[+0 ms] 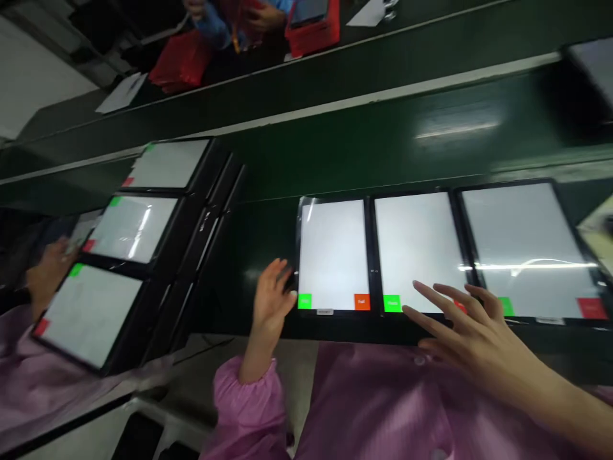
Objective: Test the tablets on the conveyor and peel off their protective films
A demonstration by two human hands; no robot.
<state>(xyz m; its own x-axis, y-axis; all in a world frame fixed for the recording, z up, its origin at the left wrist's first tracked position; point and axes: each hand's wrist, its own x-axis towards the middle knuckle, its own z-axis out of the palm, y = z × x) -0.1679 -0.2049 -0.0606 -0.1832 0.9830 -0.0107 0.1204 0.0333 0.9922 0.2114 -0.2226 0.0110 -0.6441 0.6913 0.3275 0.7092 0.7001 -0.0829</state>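
The left hand (272,303) is being held half open and upright, its fingertips (279,268) just beside the lower corner of the first tablet (332,252), with nothing being gripped. The right hand (474,329) is being spread wide over the lower edge of the next tablet (414,246), though contact cannot quite be told. Both tablets are lying with their long axes pointing away from the person, side by side on a dark green conveyor (383,140), with a third tablet (527,246) lying just beyond on the right.

Electronics factory test line; long green conveyor belt (335,144); rows of lit tablets (332,252) with green and red on-screen buttons; pink cleanroom smocks (378,402); a co-worker's hands (261,16) across the belt.
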